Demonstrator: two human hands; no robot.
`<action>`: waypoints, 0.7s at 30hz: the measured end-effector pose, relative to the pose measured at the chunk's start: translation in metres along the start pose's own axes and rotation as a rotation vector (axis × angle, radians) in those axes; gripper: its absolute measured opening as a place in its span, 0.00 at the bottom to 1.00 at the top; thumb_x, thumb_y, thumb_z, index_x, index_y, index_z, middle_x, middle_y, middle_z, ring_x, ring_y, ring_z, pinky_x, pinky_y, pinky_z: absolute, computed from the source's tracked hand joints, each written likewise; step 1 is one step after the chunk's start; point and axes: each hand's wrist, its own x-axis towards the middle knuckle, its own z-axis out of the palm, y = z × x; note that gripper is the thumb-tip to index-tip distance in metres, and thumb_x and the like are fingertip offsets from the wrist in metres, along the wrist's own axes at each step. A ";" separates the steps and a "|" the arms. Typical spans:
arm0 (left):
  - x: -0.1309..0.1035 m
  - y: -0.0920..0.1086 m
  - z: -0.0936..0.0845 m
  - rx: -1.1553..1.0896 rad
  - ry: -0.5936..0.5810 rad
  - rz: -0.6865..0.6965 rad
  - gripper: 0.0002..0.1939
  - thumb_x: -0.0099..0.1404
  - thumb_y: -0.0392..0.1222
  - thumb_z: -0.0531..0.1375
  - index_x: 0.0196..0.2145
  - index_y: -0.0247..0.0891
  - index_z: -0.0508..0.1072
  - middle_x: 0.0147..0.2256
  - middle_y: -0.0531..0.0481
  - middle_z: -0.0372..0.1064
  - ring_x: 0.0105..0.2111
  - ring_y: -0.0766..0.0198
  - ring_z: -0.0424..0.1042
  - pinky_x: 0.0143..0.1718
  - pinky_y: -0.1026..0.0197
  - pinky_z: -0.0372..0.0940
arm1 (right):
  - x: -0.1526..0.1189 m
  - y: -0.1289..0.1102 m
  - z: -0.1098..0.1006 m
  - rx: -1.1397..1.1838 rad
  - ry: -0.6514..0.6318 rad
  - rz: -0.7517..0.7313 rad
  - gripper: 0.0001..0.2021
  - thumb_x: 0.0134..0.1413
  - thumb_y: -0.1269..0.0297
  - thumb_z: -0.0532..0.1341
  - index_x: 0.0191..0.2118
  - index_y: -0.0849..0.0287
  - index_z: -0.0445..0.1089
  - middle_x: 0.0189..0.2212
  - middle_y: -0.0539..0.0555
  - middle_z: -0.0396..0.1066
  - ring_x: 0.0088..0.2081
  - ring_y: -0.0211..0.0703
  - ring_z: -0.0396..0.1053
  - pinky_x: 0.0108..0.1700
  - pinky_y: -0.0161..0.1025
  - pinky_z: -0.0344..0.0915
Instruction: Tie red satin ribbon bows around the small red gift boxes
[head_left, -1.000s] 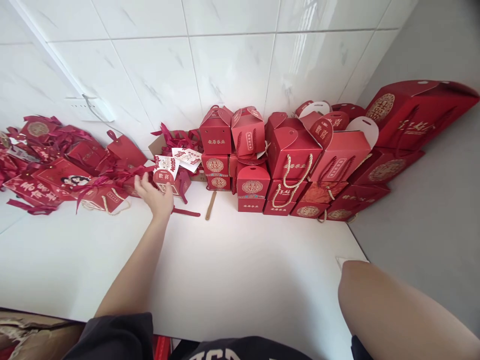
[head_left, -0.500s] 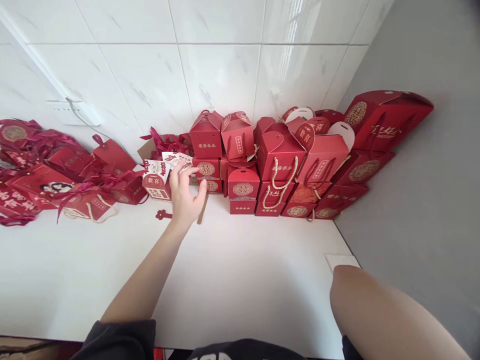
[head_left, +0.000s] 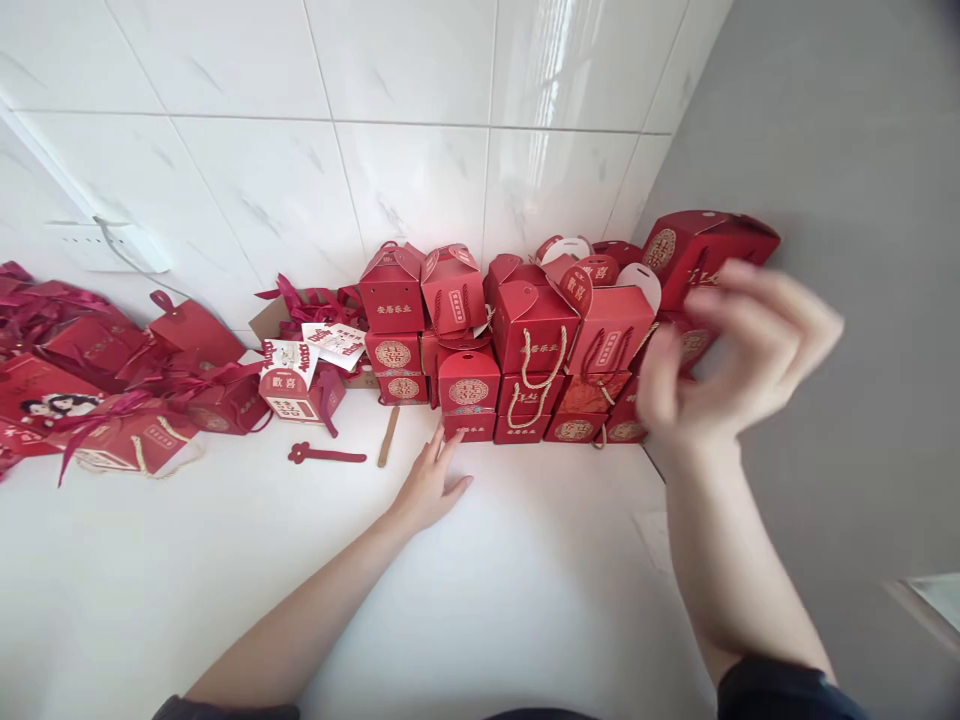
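My left hand (head_left: 429, 488) is low over the white tabletop (head_left: 495, 590), with its fingers spread and nothing in it. Its fingertips are at the lower front of a short stack, where a red gift box with gold print (head_left: 480, 428) lies under a red gift box with a round gold emblem (head_left: 469, 385). Raised at the right, my right hand (head_left: 739, 365) is blurred by motion; its fingers are bent and the thumb stands apart, with nothing visible between them. Behind it is a large red box (head_left: 705, 245) on top of the corner stack, partly hidden.
Red boxes with rope handles (head_left: 532, 315) are stacked along the tiled wall (head_left: 409, 180). A flower-ended red strip (head_left: 330, 455) and a tan strip (head_left: 388, 437) lie left of my left hand. Ribboned boxes (head_left: 150, 425) crowd the far left; a grey wall (head_left: 847, 200) bounds the right.
My left hand has come down and right, from the white-tagged box to the front of the stack. My right hand has risen into view beside the corner stack. The camera view has shifted.
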 end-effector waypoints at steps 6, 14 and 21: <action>0.008 -0.004 -0.001 -0.026 0.000 0.009 0.30 0.66 0.46 0.57 0.64 0.43 0.54 0.69 0.39 0.39 0.67 0.49 0.50 0.64 0.45 0.54 | 0.038 0.018 0.025 -0.003 -0.182 -0.060 0.09 0.62 0.60 0.57 0.42 0.54 0.72 0.46 0.59 0.73 0.51 0.51 0.67 0.54 0.49 0.62; 0.005 -0.004 -0.002 0.000 -0.017 -0.024 0.22 0.66 0.47 0.56 0.57 0.42 0.64 0.67 0.41 0.45 0.63 0.48 0.58 0.62 0.46 0.58 | 0.004 -0.015 0.055 -0.035 -0.408 -0.184 0.10 0.63 0.60 0.55 0.36 0.56 0.72 0.46 0.57 0.73 0.50 0.55 0.66 0.56 0.57 0.53; 0.004 -0.002 -0.002 0.022 -0.040 -0.038 0.19 0.66 0.47 0.57 0.53 0.41 0.67 0.67 0.40 0.44 0.62 0.46 0.59 0.62 0.44 0.58 | 0.022 -0.024 0.070 -0.214 -0.400 -0.056 0.12 0.62 0.60 0.53 0.47 0.59 0.65 0.45 0.65 0.69 0.48 0.60 0.65 0.48 0.57 0.58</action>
